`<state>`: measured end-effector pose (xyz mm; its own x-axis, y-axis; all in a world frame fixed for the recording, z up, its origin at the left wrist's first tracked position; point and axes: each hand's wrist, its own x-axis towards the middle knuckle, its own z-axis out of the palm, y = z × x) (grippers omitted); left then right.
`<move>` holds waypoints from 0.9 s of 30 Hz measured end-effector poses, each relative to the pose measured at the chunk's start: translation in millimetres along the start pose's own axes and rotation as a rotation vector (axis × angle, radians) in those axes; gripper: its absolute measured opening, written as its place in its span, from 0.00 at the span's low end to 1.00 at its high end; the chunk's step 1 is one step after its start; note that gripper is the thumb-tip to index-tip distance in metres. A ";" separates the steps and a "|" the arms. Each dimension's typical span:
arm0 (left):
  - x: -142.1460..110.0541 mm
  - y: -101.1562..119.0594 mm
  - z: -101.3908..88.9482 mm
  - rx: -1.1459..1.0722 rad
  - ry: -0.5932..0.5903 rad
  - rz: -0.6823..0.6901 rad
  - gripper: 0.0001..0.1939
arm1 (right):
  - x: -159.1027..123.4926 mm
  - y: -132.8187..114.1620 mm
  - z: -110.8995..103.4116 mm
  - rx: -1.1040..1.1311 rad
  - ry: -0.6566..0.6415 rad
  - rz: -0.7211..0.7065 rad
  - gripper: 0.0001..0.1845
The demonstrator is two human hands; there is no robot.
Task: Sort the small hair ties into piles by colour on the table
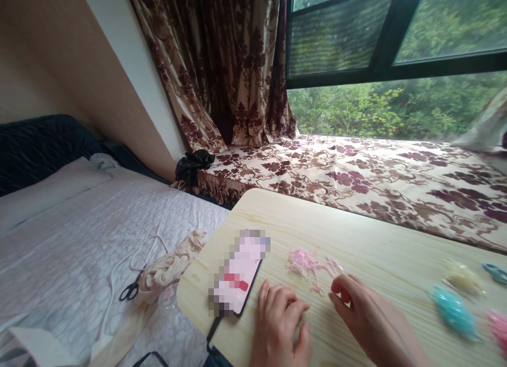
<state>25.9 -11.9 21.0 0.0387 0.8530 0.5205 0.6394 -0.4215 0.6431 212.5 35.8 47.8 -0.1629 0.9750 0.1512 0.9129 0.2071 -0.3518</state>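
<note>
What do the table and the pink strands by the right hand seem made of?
Table: probably wood-grain laminate, smooth and satin; its streaked grain leaves real wood possible.
Pink strands: perhaps yarn or soft plastic, as they lie limp and tangled; finish too blurred to tell.

No word, label, brand, number or sign can be read. The smartphone (246, 266) has a lit pink screen pixelated into coarse blocks, and its red band (236, 282) yields no legible characters.
</note>
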 end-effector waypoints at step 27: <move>1.0 1.7 -2.6 0.001 -0.008 0.002 0.15 | 6.8 -9.5 -21.7 0.149 0.051 0.033 0.14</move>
<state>25.0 -12.6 24.1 0.0467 0.8545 0.5174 0.6397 -0.4234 0.6415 210.9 38.6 72.3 -0.1112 0.9770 0.1821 0.8510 0.1882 -0.4904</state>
